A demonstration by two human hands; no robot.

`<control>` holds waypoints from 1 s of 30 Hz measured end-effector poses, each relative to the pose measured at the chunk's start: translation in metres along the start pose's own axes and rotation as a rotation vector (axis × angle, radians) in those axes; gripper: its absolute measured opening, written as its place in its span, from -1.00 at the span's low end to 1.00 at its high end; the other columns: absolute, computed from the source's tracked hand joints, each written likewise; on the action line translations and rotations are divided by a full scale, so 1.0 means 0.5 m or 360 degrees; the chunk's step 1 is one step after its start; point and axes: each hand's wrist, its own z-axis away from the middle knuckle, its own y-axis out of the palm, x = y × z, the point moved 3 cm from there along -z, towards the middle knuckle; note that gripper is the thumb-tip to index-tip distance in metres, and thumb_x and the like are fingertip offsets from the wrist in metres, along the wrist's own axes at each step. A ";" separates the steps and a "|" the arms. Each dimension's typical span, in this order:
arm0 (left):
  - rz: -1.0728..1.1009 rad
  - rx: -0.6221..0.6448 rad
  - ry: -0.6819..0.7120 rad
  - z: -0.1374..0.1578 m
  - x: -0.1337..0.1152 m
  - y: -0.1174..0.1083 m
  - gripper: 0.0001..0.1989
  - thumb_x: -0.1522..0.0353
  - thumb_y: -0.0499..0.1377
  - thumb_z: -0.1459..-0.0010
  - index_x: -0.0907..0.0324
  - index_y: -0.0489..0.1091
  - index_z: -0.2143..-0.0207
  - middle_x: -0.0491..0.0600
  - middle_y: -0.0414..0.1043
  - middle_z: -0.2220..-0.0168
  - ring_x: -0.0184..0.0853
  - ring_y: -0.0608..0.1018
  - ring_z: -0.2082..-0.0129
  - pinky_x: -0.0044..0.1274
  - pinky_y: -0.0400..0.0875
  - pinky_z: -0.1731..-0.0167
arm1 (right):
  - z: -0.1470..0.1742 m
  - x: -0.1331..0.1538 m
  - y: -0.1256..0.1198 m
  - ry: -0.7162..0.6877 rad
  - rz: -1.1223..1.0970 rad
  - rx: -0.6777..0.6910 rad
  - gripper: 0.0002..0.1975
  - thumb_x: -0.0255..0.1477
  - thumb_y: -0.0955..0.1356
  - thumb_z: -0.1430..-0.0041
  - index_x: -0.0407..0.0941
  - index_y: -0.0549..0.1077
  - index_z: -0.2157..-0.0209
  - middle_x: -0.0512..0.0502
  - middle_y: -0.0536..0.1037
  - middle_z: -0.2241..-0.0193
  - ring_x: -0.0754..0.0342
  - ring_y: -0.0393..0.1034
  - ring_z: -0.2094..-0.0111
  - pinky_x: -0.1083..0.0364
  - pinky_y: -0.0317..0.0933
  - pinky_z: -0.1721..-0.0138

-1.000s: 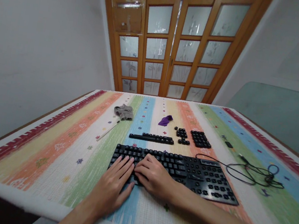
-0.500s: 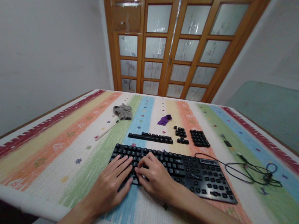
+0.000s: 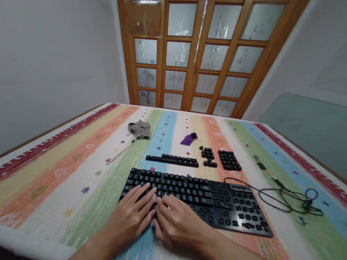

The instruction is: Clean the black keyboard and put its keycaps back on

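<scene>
A black keyboard (image 3: 224,205) lies on the table in front of me; its left and middle hold keycaps, while the number-pad side and part of the lower middle show bare switches. My left hand (image 3: 133,210) rests on its left front part, fingers stretched out over the keys. Beside it my right hand (image 3: 178,223) is at the front edge, fingers curled and pressed together near the left fingertips. Whatever the right fingers pinch, if anything, is hidden. Beyond the keyboard lie loose keycaps in groups: a long row (image 3: 174,160), a small cluster (image 3: 208,155) and a number-pad block (image 3: 229,160).
A grey cloth (image 3: 140,129) and a purple cloth (image 3: 189,138) lie farther back. A thin white brush-like stick (image 3: 121,152) is at left. The keyboard's cable (image 3: 293,198) lies coiled at right on the striped tablecloth (image 3: 55,191).
My right hand has come down and toward me, from over the middle keys to the keyboard's front edge. My left hand stays on the keys, its fingers slightly shifted. The view shifts a little.
</scene>
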 end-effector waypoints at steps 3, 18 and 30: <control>0.0007 0.0003 0.0062 -0.003 0.002 0.002 -0.66 0.41 0.05 -0.36 0.30 0.38 -0.12 0.13 0.43 -0.14 -0.02 0.44 -0.17 -0.14 0.39 -0.12 | -0.005 -0.002 0.006 -0.0072 -0.0004 -0.0018 -0.74 -0.54 0.25 -0.23 -0.17 0.49 0.51 -0.17 0.51 0.53 -0.01 0.27 0.43 -0.01 0.18 0.39; -0.0085 0.0180 -0.0089 0.020 -0.010 0.009 -0.43 0.22 0.02 -0.41 0.34 0.09 -0.33 0.20 0.12 -0.34 -0.07 0.24 -0.32 -0.21 0.34 -0.19 | -0.083 -0.312 0.073 0.0856 -0.0442 0.0309 -0.85 -0.55 0.36 -0.16 -0.17 0.62 0.32 -0.16 0.64 0.33 -0.04 0.30 0.21 0.02 0.17 0.09; -0.0069 0.0194 -0.0091 0.021 -0.008 0.015 -0.48 0.24 -0.02 -0.43 0.31 0.12 -0.32 0.17 0.16 -0.32 -0.10 0.25 -0.32 -0.22 0.33 -0.20 | -0.101 -0.367 0.143 0.1139 -0.0556 0.0359 -0.87 -0.56 0.41 -0.05 -0.12 0.64 0.43 -0.10 0.65 0.41 -0.05 0.44 0.22 0.08 0.22 0.16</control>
